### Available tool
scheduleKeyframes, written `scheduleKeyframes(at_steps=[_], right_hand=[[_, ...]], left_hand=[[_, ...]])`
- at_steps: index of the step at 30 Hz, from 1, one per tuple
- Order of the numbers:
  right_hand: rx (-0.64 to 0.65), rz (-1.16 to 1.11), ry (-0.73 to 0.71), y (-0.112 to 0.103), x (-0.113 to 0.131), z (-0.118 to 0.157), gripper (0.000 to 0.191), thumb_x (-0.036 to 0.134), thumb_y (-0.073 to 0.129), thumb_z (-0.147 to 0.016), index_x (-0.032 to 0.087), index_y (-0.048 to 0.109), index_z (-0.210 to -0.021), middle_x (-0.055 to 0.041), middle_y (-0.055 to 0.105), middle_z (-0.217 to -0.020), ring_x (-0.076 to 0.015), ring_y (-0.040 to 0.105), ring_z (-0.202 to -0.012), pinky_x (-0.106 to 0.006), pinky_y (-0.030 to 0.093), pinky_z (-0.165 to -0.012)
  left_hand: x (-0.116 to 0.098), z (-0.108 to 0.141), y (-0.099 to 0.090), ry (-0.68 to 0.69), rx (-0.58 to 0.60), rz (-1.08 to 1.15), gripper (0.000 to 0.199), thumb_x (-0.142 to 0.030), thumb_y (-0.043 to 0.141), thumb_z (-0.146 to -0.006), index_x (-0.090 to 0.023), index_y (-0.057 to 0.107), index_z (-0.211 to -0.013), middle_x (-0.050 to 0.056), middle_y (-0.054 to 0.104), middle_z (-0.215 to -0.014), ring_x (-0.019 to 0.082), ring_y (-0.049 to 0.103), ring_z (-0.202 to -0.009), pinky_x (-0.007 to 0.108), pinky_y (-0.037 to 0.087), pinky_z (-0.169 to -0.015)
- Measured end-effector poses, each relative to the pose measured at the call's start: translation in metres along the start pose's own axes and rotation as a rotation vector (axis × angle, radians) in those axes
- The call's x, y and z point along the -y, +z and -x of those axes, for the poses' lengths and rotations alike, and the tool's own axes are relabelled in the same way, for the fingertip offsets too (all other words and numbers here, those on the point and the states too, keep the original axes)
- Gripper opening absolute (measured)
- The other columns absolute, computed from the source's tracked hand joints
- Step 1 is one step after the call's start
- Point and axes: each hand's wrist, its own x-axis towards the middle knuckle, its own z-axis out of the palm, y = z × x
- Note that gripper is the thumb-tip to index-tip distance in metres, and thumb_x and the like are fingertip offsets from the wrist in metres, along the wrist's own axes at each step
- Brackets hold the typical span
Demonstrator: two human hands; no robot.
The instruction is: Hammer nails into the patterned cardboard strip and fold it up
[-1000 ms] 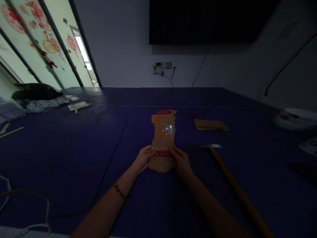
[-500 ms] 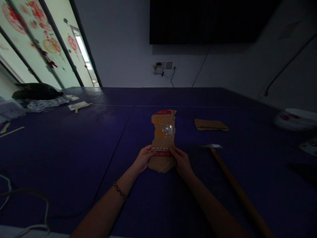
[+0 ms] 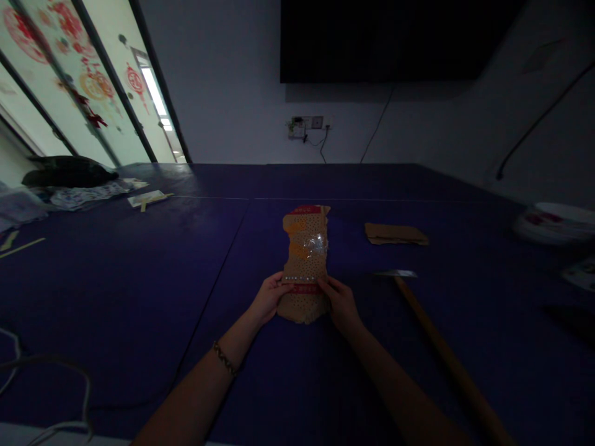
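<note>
My grip, left hand [image 3: 268,300] and right hand [image 3: 343,305], is closed on both side edges of the torn cardboard [image 3: 305,263], hardly shifted, left of the wooden-handled tool [image 3: 432,330], so I judge it is held steady.

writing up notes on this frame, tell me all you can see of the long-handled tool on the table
The long-handled tool looks like a hammer or small pick: a narrow, metallic-looking head, its right part catching the light and its left part dark, on a long brown handle that looks wooden. It lies to the right of the right hand, head away from the person, handle slanting down to the right and out of view. No hand touches it.
</note>
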Motion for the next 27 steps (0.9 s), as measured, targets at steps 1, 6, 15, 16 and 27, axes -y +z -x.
scheduleKeyframes(at_steps=[1, 6, 15, 16, 27], right_hand=[[0.003, -0.001, -0.001, 0.0004, 0.0003, 0.0004, 0.025, 0.033, 0.068, -0.061, 0.021, 0.068, -0.083, 0.0009, 0.069, -0.078, -0.0176, 0.059, -0.076, -0.030, 0.045, -0.071], [-0.001, -0.010, -0.001, 0.0020, 0.0028, 0.0020, 0.023, 0.032, 0.069, -0.060, 0.021, 0.068, -0.081, 0.0014, 0.069, -0.077, -0.0170, 0.060, -0.075, -0.029, 0.045, -0.071], [0.006, -0.015, 0.008, -0.0011, -0.0014, -0.0014, 0.025, 0.032, 0.069, -0.060, 0.023, 0.068, -0.083, 0.0016, 0.069, -0.082, -0.0178, 0.060, -0.076, -0.030, 0.045, -0.071], [0.009, -0.016, 0.004, -0.0010, -0.0014, -0.0012, 0.024, 0.032, 0.069, -0.060, 0.023, 0.068, -0.083, 0.0018, 0.069, -0.082, -0.0174, 0.060, -0.076, -0.029, 0.045, -0.072], [-0.038, -0.012, 0.000, 0.0045, 0.0044, 0.0023, 0.025, 0.032, 0.070, -0.056, 0.022, 0.068, -0.079, 0.0016, 0.069, -0.077, -0.0185, 0.060, -0.072, -0.032, 0.046, -0.070]], left_hand=[[-0.0002, 0.0001, 0.0003, 0.000, -0.001, 0.000, 0.038, -0.015, 0.070, -0.058, -0.013, 0.059, -0.093, 0.006, 0.067, -0.087, 0.016, 0.063, -0.075, 0.031, 0.043, -0.078], [-0.0009, 0.0007, 0.0011, 0.007, -0.020, 0.001, 0.038, -0.015, 0.071, -0.056, -0.012, 0.059, -0.092, 0.007, 0.067, -0.087, 0.017, 0.063, -0.073, 0.030, 0.044, -0.075], [-0.0011, 0.0006, 0.0017, -0.001, -0.030, -0.001, 0.036, -0.015, 0.070, -0.057, -0.012, 0.059, -0.091, 0.007, 0.068, -0.086, 0.016, 0.063, -0.072, 0.029, 0.045, -0.074], [-0.0013, 0.0009, 0.0021, -0.002, -0.030, 0.001, 0.036, -0.015, 0.070, -0.057, -0.012, 0.059, -0.091, 0.007, 0.068, -0.085, 0.016, 0.063, -0.072, 0.029, 0.045, -0.074], [-0.0016, 0.0012, 0.0030, -0.003, -0.015, 0.017, 0.035, -0.015, 0.070, -0.057, -0.013, 0.060, -0.091, 0.006, 0.068, -0.084, 0.015, 0.063, -0.070, 0.029, 0.045, -0.075]])
